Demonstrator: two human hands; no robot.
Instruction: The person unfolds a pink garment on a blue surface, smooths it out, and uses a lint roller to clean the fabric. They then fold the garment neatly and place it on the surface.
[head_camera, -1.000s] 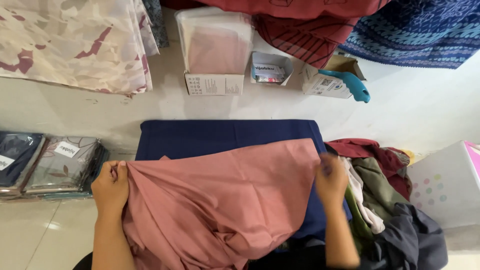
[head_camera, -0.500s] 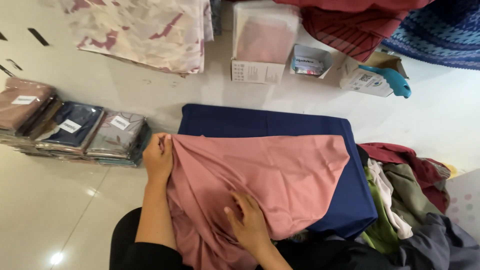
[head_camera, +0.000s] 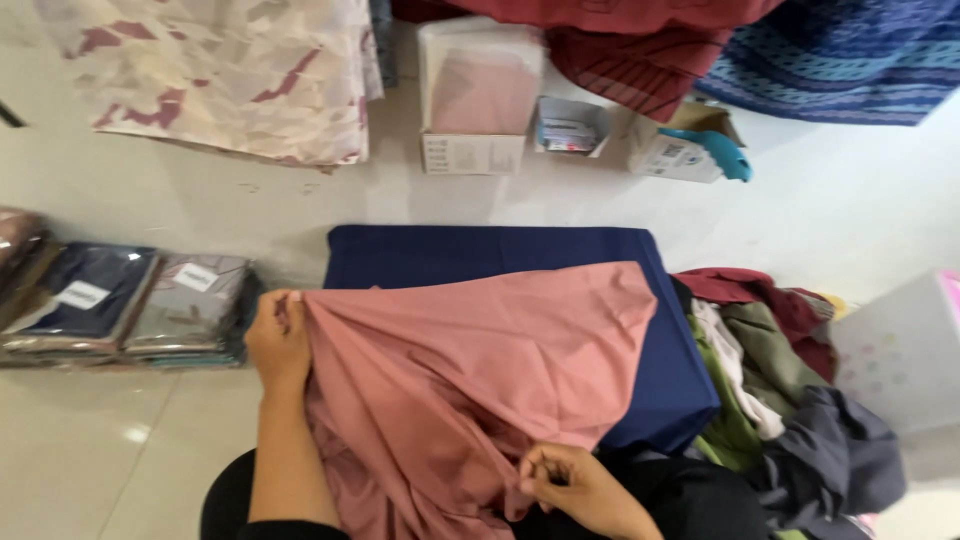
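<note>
A dusty-pink cloth (head_camera: 470, 360) lies spread over a dark blue folded cloth (head_camera: 480, 255) on the white floor. My left hand (head_camera: 275, 340) grips the pink cloth's left corner and holds it up. My right hand (head_camera: 575, 485) pinches the cloth's lower edge close to my lap. The far right corner of the pink cloth rests flat on the blue one.
Packed folded garments (head_camera: 130, 305) are stacked at the left. A heap of loose clothes (head_camera: 790, 400) lies at the right beside a white box (head_camera: 900, 340). Cardboard boxes (head_camera: 480, 100) and hanging patterned fabrics (head_camera: 220, 70) line the far side.
My right hand has slid from the cloth's right corner down across it to the lower edge near my lap. My left hand keeps its grip on the left corner.
</note>
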